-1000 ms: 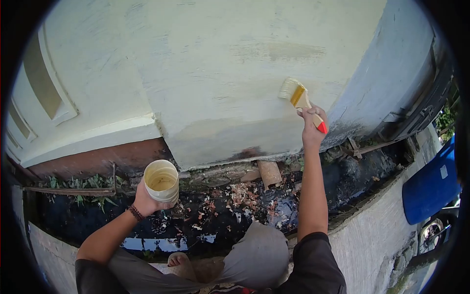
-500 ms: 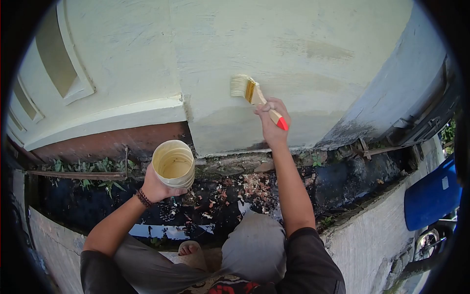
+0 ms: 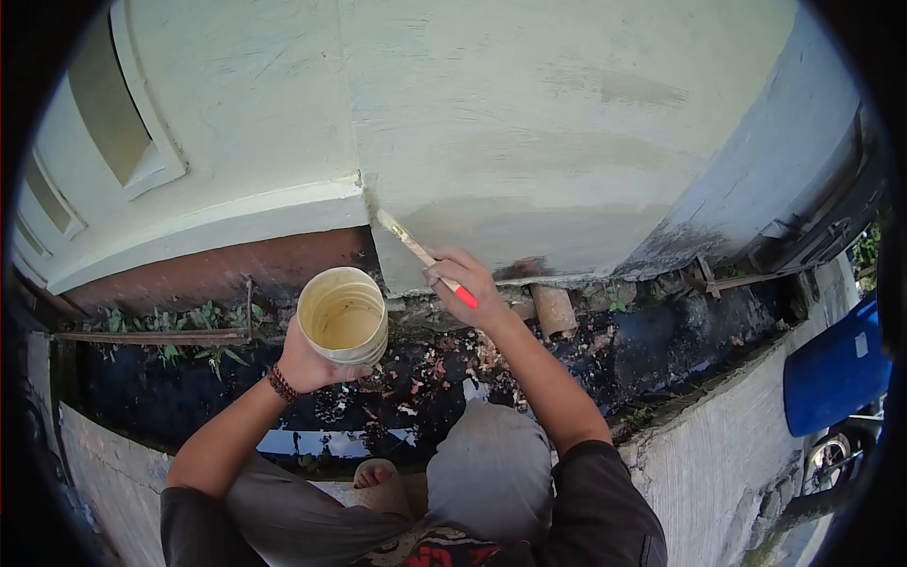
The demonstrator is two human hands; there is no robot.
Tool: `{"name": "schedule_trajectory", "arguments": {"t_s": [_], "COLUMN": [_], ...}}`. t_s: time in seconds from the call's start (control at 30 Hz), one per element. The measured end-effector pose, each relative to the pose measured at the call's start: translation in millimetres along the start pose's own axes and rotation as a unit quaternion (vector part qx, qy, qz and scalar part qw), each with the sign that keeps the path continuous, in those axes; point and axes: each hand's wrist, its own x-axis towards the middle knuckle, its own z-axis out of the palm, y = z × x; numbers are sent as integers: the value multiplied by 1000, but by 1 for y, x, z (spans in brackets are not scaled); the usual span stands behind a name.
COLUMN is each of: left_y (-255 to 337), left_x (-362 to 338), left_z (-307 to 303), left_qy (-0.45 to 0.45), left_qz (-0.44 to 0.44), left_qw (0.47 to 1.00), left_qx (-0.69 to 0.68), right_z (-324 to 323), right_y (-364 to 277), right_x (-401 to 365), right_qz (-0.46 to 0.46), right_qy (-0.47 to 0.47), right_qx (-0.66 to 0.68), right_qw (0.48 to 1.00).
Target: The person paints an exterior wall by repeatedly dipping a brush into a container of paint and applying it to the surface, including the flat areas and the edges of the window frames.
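Observation:
My right hand (image 3: 463, 283) grips a paintbrush (image 3: 416, 248) by its wooden, red-ended handle. The bristles meet the pale cream wall (image 3: 491, 104) near its lower left corner, beside the end of the ledge, with the brush seen nearly edge-on. Wrapped round the side of a small cream paint bucket (image 3: 376, 333) is my left hand (image 3: 307, 359), a beaded bracelet on its wrist. Light yellow-cream paint lies in the bottom of the bucket, which is held over the ditch. Greyish, thinly covered patches show on the lower part of the wall.
A ditch (image 3: 227, 387) of dark water with floating litter runs between me and the wall. A rusty bar (image 3: 151, 336) crosses its left part, near small plants. A short pipe (image 3: 554, 310) juts out below the wall. At right, a blue barrel (image 3: 831, 369) stands on concrete.
My right hand has moved left and down, taking the brush from the middle of the wall to its lower left corner. The brush has turned edge-on. The bucket stays almost in place.

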Motion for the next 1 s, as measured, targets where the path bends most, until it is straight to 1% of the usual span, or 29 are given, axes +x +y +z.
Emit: {"name": "schedule_trajectory", "arguments": {"t_s": [0.03,0.07,0.1,0.13,0.17,0.2,0.23,0.27,0.3,0.33,0.37,0.4,0.43,0.47,0.5,0.53,0.6,0.63,0.67,0.73,0.77,0.87,0.9,0.93,1.0], "left_y": [1,1,0,1,0,-1,-2,-3,-3,-2,1,5,8,11,14,16,14,13,12,11,8,1,4,5,4], "left_x": [-1,-2,-3,-3,-1,-2,-1,1,2,4,8,11,13,16,17,18,20,21,22,29,33,43,45,48,50], "left_z": [0,0,0,-2,-6,-9,-9,-8,-7,-5,-3,2,5,6,6,5,6,8,11,16,19,29,32,34,38], "left_qy": [4,7,11,15,18,-4,-26,-26,-17,-9,-13,7,29,29,20,13,29,39,44,58,73,118,131,141,132], "left_qz": [-12,-12,-7,-1,2,-6,-12,-10,-8,-5,-4,16,37,41,46,52,51,45,46,28,47,51,61,50,39], "left_qw": [1000,1000,1000,1000,1000,999,998,998,999,999,999,999,998,998,997,996,997,998,998,997,994,990,987,987,988], "left_qx": [-18,-19,-5,11,12,35,58,59,51,44,45,41,36,35,54,73,47,20,14,48,73,53,65,64,65], "right_z": [-19,-44,-79,-96,-109,-115,-113,-105,-92,-62,-28,-12,-6,5,10,7,-15,-34,-57,-107,-127,-166,-174,-178,-174], "right_y": [7,43,54,60,68,68,70,74,72,55,39,12,-10,-16,-23,-23,-19,-18,-18,-25,-31,-67,-73,-77,-87], "right_x": [1,-8,-4,-7,-9,-11,-12,-11,-11,-5,-6,-8,-5,-15,-20,-22,-18,-3,20,68,91,152,168,179,191], "right_qz": [29,162,215,205,178,153,151,170,189,141,105,73,9,40,71,67,173,301,427,491,477,449,429,410,351], "right_qy": [4,119,212,310,392,470,468,435,392,291,236,122,1,-110,-220,-222,-169,-213,-252,-288,-284,-272,-268,-263,-228], "right_qx": [27,73,122,97,41,-17,-17,-157,-294,-256,-245,-162,-43,49,140,139,113,100,83,108,116,172,204,238,339], "right_qw": [999,977,946,923,902,869,870,870,851,911,934,977,999,992,963,963,964,924,864,815,824,834,838,840,842]}}
